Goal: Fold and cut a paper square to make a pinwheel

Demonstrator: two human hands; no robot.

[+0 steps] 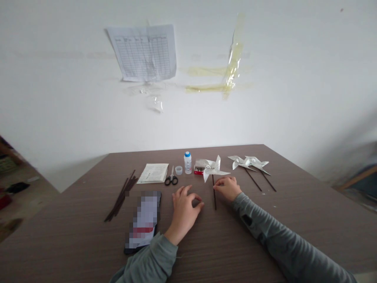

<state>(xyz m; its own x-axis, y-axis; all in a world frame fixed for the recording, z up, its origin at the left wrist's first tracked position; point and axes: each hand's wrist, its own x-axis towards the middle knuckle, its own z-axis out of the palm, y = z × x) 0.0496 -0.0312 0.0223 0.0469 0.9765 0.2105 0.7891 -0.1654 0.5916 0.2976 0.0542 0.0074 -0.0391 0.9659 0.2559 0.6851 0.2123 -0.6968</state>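
My left hand (185,206) rests on the brown table (73,220), fingers loosely curled and apart, holding nothing. My right hand (227,187) lies just right of a dark stick (214,194), fingertips touching or nearly touching it. That stick carries a white paper pinwheel (212,168) lying flat on the table. Whether the fingers pinch the stick is unclear.
Two more pinwheels on sticks (250,163) lie to the right. A glue bottle (187,162), small cap (178,170), scissors (171,179), paper sheets (153,173), a red pin box (199,170), a bundle of dark sticks (121,196) and a phone (143,221) lie around. A chart (144,53) hangs on the wall.
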